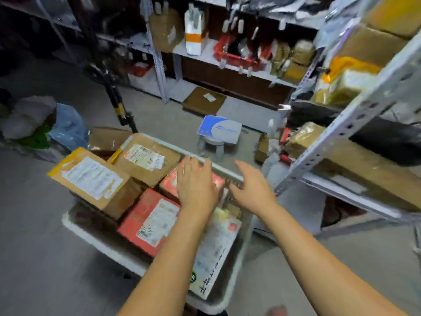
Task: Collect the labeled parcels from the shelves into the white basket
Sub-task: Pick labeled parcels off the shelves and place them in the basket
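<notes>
— Surroundings?
— Grey perforated metal shelving [355,119] stands just right of the white plastic basket [98,241]. A blue-and-white parcel [219,130] lies on a small stool beyond it.
— Parcels?
— Brown cardboard boxes [91,179] and red cartons [148,222], white-labelled, fill the basket.
— Hands?
— Left hand [196,185] and right hand [252,188] are spread flat over the far end, holding nothing. Contact uncertain.

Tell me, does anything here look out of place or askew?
Yes. A brown labeled box sits tilted, jutting over the left rim of the white basket. Another flat box lies loose on the floor.
</notes>
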